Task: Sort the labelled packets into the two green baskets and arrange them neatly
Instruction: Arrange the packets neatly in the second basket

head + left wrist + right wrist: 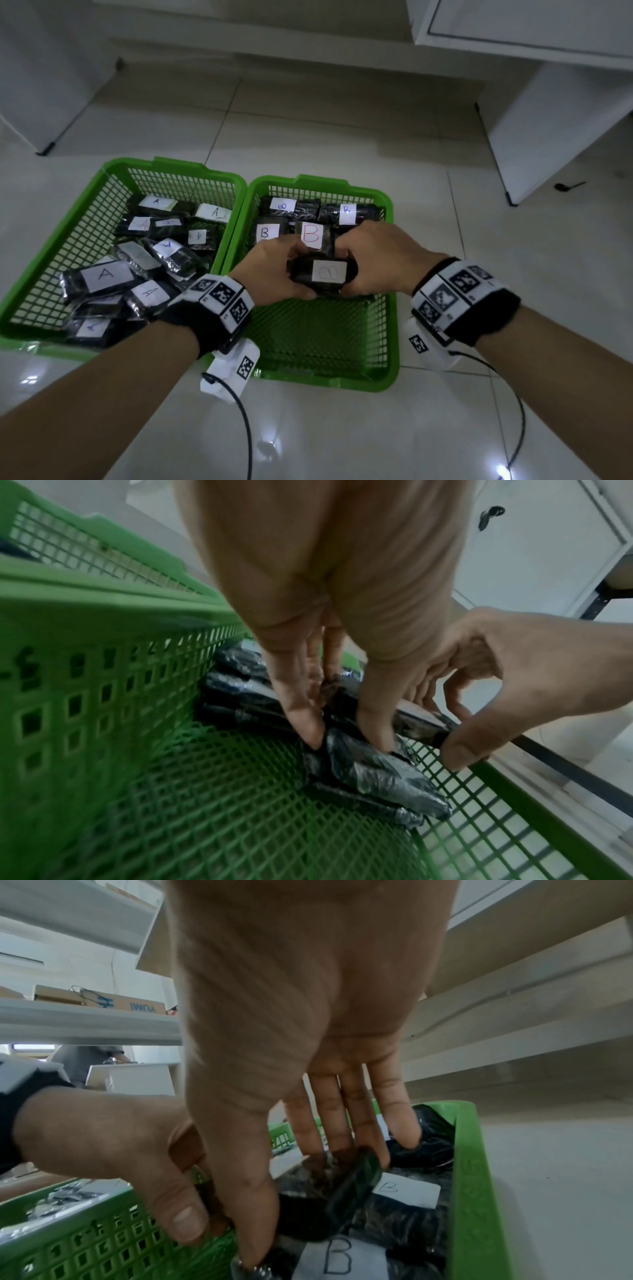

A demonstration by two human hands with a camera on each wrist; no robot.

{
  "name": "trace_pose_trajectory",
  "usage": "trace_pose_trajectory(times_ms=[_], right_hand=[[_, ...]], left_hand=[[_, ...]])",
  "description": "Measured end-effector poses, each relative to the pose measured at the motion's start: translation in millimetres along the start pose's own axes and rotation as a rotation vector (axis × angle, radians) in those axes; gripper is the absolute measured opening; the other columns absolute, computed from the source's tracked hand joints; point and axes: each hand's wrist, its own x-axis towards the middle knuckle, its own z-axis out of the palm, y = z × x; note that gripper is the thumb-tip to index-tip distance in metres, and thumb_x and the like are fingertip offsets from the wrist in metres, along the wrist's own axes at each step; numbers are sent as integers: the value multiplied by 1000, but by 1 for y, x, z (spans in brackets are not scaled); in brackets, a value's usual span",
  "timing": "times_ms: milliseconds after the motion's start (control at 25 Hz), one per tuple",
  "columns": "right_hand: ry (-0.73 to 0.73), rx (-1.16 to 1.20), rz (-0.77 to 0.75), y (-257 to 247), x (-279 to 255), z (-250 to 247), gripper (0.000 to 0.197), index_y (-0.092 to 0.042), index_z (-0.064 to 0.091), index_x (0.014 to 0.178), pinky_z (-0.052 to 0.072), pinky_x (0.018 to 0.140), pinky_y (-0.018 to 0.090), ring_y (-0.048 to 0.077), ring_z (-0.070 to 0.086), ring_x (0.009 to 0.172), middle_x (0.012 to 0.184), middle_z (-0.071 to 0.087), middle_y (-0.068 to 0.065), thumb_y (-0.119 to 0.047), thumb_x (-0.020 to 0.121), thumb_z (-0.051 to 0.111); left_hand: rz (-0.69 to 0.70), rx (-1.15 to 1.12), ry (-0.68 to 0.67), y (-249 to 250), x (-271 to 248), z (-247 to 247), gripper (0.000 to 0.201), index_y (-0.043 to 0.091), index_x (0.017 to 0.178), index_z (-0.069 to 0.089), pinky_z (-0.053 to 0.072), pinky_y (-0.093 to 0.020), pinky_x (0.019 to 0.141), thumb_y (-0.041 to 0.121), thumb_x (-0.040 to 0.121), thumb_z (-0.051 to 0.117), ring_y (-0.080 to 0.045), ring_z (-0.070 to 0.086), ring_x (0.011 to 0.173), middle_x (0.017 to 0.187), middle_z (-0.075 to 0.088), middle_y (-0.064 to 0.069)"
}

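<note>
Two green baskets sit side by side on the tiled floor. The left basket (171, 163) holds a loose heap of several black packets labelled A (102, 275). The right basket (325, 382) has black B packets (310, 234) lined up along its far side. Both hands hold one black packet with a white B label (323, 274) low over the right basket's middle. My left hand (291, 274) grips its left end and my right hand (352, 270) grips its right end. In the right wrist view the held packet (325, 1191) hangs over other B packets (339, 1259).
The near half of the right basket's mesh floor (318, 335) is bare. White furniture panels stand at the right (548, 137) and left (51, 85). A small black object (565, 186) lies on the floor. Cables (246, 428) trail from both wrists.
</note>
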Motion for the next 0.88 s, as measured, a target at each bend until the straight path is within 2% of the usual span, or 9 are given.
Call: trace_pose_trajectory(times_ms=[120,240,320,400,480,600,680,880], right_hand=[[-50,-63,52,-4,0,5,43,-23,63,84,34,53,24,16,58,72,78,55,-7,-47,60,90],[-131,-133,71,-9,0,10,52,-19,61,95,40,67,29,22,59,86,89,50,-2,-42,62,93],[-149,-185,69,-12,-1,12,53,-14,62,107,41,72,31,24,62,95,99,57,3,-34,67,92],[-117,-213,77,-14,0,12,43,-11,63,113,40,73,31,27,64,102,109,62,7,-22,78,84],[-88,-224,102,-14,3,12,37,-9,61,117,40,74,32,29,64,106,115,62,10,-16,84,77],[-98,-207,117,-17,6,18,58,-7,51,125,46,81,36,30,60,108,117,57,11,-13,78,84],[-96,-203,95,-18,7,26,61,-8,48,127,51,87,38,29,60,109,118,57,11,-8,77,82],[-38,-174,72,-15,7,34,49,-8,53,125,50,90,39,28,61,109,118,60,11,-4,81,76]], left_hand=[[-146,13,39,-6,0,11,57,16,106,62,56,-33,85,33,61,93,-13,65,92,97,68,3],[-196,43,6,-4,2,19,46,18,96,64,59,-33,79,36,64,91,-12,66,84,88,69,4],[-199,113,-36,-1,7,22,35,17,87,65,59,-30,76,38,69,88,-13,68,81,83,69,2],[-187,209,-46,3,12,23,32,17,81,65,54,-24,67,44,75,82,-14,67,79,74,64,4],[-175,272,-56,6,17,25,35,18,84,64,45,-19,60,49,77,79,-14,62,76,75,59,6],[-154,377,-136,12,21,26,54,17,96,63,48,-22,66,59,69,81,-14,59,78,87,64,2],[-129,490,-166,16,22,25,60,14,102,63,49,-24,69,61,69,80,-14,57,79,87,61,2],[-110,510,-137,14,22,26,47,10,106,64,51,-24,70,49,81,73,-15,56,78,77,52,5]])
